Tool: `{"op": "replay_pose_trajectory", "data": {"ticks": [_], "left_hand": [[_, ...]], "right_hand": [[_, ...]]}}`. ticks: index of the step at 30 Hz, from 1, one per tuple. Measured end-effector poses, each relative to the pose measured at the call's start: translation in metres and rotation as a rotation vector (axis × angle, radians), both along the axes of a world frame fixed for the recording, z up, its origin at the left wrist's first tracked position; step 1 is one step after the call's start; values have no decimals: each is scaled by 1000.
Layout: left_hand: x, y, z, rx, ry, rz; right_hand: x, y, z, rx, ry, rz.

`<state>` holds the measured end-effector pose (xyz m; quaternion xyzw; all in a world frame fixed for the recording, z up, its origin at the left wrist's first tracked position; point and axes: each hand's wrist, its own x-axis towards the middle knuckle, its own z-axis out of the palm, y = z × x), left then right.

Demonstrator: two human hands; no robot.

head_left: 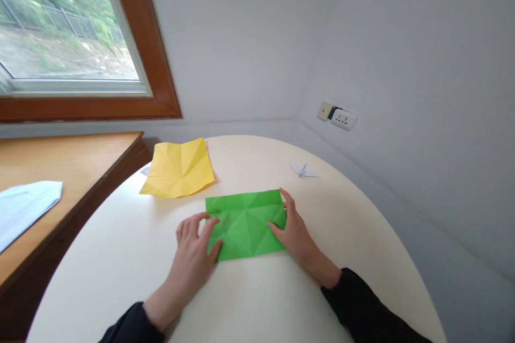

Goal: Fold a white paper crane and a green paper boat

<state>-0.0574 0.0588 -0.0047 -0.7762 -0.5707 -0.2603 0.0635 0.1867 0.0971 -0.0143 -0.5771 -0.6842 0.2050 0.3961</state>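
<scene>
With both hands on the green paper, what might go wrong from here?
1. The left hand and right hand press only the short edges of the green paper; its creased middle might lift or slip on the smooth table, skewing the fold.
2. The yellow paper lies close behind, so a forward push might nudge it.

Both arms were covered by long dark sleeves, black or close to it, of a soft plain cloth without print, stripe or button. The left sleeve (132,327) ended at the wrist, and so did the right sleeve (362,305) (its cuff sat snug and slightly bunched). The left hand (193,257) and right hand (295,236) were bare, with no rings, watch or gloves and short, unpainted nails.
</scene>
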Motion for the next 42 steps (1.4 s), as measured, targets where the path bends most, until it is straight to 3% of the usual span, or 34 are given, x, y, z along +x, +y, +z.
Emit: {"op": "replay_pose_trajectory", "data": {"ticks": [2, 5, 9, 13, 15, 18, 21, 27, 34, 42], "left_hand": [[10, 4, -1, 17, 78, -122], [24, 11, -4, -16, 177, -195], [32, 20, -11, -103, 211, -197], [32, 20, -17, -168, 205, -165], [32, 19, -19, -181, 212, -166], [33, 17, -19, -181, 219, -172], [35, 18, -17, -204, 227, -189], [40, 26, -8, -319, 246, -234], [57, 36, -2, -258, 149, -91], [72, 51, -17, -181, 130, 64]], "right_hand": [[0, 1, -3, 20, -30, 9], [0, 2, -9, 72, -69, 26], [1, 1, -10, 181, -160, 19], [-4, -4, 3, 254, -412, -52], [-12, -8, 12, 223, -562, -37], [-30, -14, 19, 140, -696, 123], [-44, -16, 17, 67, -722, 242], [-47, -2, 15, -8, -671, 243], [-49, 20, 11, -49, -617, 133], [-51, 23, 8, -69, -605, 101]]}}
